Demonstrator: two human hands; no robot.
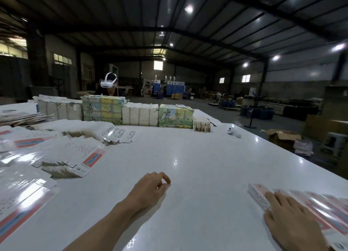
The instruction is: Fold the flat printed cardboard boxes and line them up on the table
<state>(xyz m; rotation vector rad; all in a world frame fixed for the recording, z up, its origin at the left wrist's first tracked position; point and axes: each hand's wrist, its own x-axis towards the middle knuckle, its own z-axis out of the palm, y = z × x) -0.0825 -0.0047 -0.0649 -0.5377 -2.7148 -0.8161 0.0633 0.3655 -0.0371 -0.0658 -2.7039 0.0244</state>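
My left hand rests on the table, loosely curled and empty. The flat boxes lie far-left of it, red-banded edge toward it. My right hand presses flat on the folded row, which runs near-right to far-left.

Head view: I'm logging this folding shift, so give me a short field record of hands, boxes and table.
left hand: rests on the table, fingers loosely curled, holding nothing
right hand: lies flat on the row of folded boxes
flat boxes: fanned piles at left
far edge: bundled stacks
also: white controller
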